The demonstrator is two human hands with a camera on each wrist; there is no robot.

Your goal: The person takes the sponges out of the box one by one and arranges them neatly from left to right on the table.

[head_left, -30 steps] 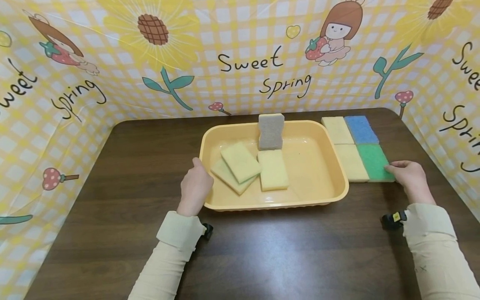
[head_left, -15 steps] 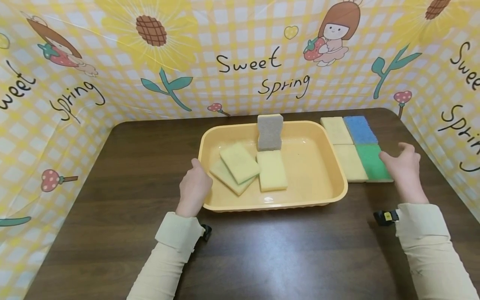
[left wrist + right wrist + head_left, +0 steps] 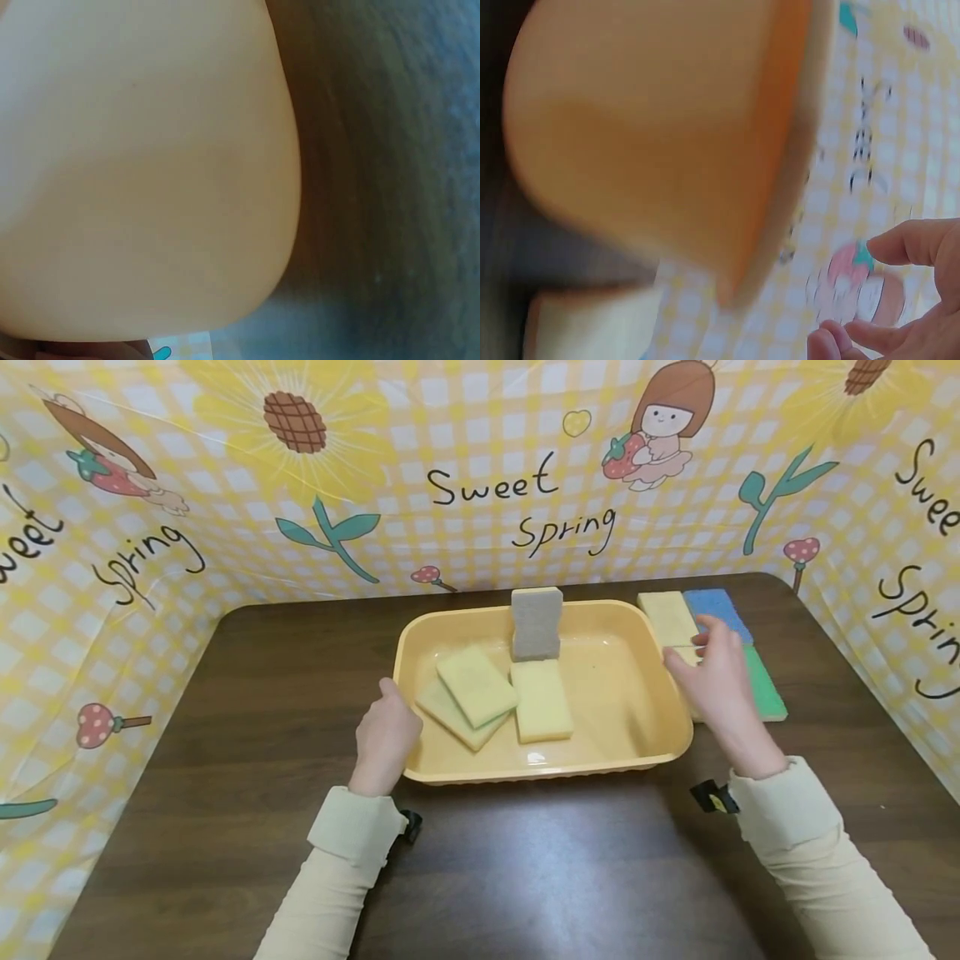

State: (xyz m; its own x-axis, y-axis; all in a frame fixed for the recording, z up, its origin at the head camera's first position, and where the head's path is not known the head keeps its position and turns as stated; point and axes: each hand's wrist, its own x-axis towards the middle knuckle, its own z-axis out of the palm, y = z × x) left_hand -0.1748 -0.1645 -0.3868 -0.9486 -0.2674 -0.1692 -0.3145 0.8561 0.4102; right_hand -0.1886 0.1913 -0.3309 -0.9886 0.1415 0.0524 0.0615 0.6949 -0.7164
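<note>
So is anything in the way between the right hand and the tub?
Nothing visible: the right hand hovers near the tub, with only patterned cloth behind the gap in the right wrist view. The sponges outside lie lower, on the table.

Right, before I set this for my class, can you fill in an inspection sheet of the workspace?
Surface: dark wood-grain table, light glare near the front.
Job's things: yellow tray holding a grey sponge, upright at its back wall, and three yellow sponges, two overlapping. Right of the tray, laid flat: two more yellow sponges, a blue sponge and a green sponge.
Clutter: nothing seen.
Hands: left hand grips the tray's left rim; right hand hangs by its right rim, holding nothing, partly hiding the sponges there.
Cables: nothing seen.
Surroundings: yellow checked cloth with printed flowers, left, back and right.
</note>
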